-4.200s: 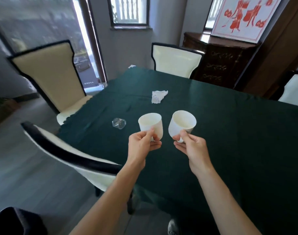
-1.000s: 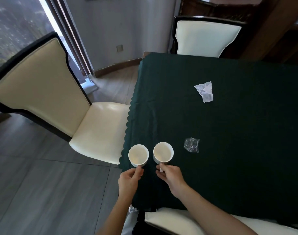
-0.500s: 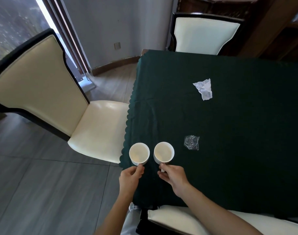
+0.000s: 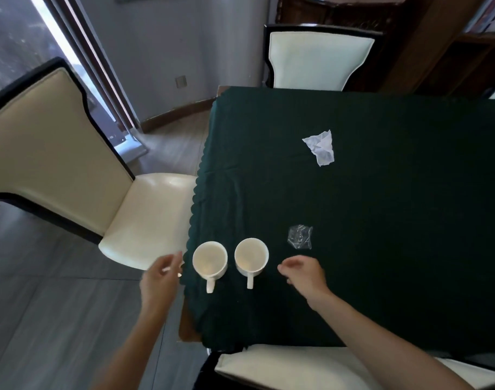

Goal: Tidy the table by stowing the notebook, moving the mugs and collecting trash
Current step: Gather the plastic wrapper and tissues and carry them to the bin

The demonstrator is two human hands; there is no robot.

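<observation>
Two white mugs stand upright side by side near the table's left front corner, handles pointing toward me: the left mug (image 4: 209, 260) and the right mug (image 4: 251, 258). My left hand (image 4: 160, 278) hovers left of the left mug, off the table's edge, fingers apart and holding nothing. My right hand (image 4: 305, 275) is to the right of the right mug, loosely curled and holding nothing. A crumpled clear plastic wrapper (image 4: 300, 237) lies just beyond my right hand. A crumpled white paper (image 4: 320, 146) lies farther back. No notebook is in view.
The table wears a dark green cloth (image 4: 381, 220). A cream chair (image 4: 72, 170) stands at the left side, another chair (image 4: 319, 60) at the far end, and a chair back (image 4: 325, 367) sits right below me. A dark wooden cabinet is at the back right.
Both hands have let go of the mug handles and pulled apart, left hand leftward, right hand rightward. The mugs stay on the table corner.
</observation>
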